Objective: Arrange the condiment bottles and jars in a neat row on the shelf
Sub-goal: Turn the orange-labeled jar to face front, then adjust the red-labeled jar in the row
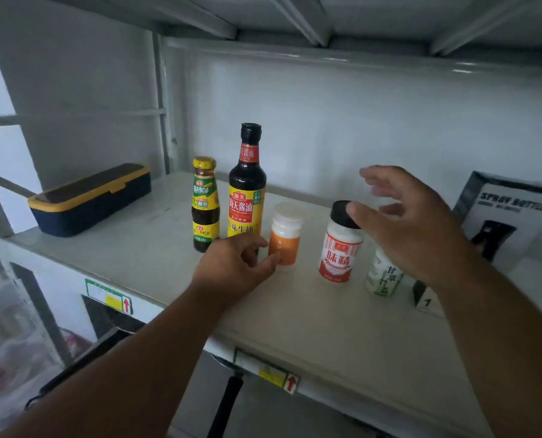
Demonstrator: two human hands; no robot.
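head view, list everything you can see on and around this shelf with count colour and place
shelf: 1, pale grey, across the frame
storage box: 1, dark blue with yellow rim, far left
small sauce bottle: 1, dark with yellow-green label, left end of row
soy sauce bottle: 1, dark with red-yellow label, beside it
orange jar: 1, white lid, middle
red-label jar: 1, white with black cap, right of middle
green-label jar: 1, white, partly behind right hand
spray bottle box: 1, black and white, far right
left hand: loosely curled, at the orange jar
right hand: open, over the right jars
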